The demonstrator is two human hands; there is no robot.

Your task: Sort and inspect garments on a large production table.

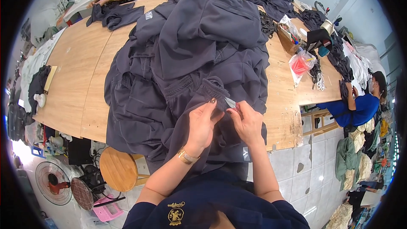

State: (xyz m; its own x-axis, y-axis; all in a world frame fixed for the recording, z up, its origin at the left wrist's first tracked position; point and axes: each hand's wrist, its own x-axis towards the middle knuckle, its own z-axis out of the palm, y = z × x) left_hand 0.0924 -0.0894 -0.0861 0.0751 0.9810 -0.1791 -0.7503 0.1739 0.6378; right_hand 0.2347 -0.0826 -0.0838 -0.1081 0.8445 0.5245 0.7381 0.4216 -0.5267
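A tall heap of dark grey garments [207,29] covers the middle of the wooden table in front of me. My left hand [201,125] pinches the gathered elastic edge of one dark grey garment [210,90], lifting it off the heap. Closed around small thread snips [230,102], my right hand [248,122] is just to the right of that edge. The pointed metal blades show beside the cloth, while the handle is mostly hidden in the fingers. Whether the blades touch a thread is too small to tell.
Bare wooden tabletop [80,89] flanks the heap. On the right are a cardboard box [288,38] of tools and a plastic bag [303,64] with something red. A round stool [118,168] and a fan [53,183] stand lower left. Co-workers sit at the back and right.
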